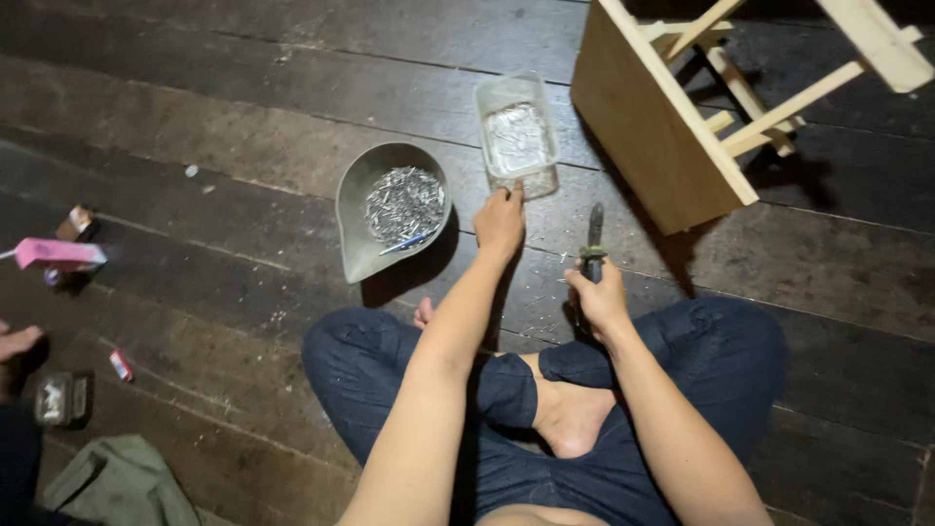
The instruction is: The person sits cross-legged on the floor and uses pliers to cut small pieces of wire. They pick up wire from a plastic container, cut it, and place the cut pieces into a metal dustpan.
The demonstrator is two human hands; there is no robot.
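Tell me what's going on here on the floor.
A person sits cross-legged on a dark plank floor. Their left hand reaches forward and touches the near edge of a clear plastic box with small metal bits inside. Their right hand grips a dark-handled tool, point forward. A grey bowl of nails sits at left, and a wooden stool lies tipped at right.

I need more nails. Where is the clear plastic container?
In the head view, the clear plastic container lies on the floor ahead, between the grey pan and the wooden stool, touched by the left hand.
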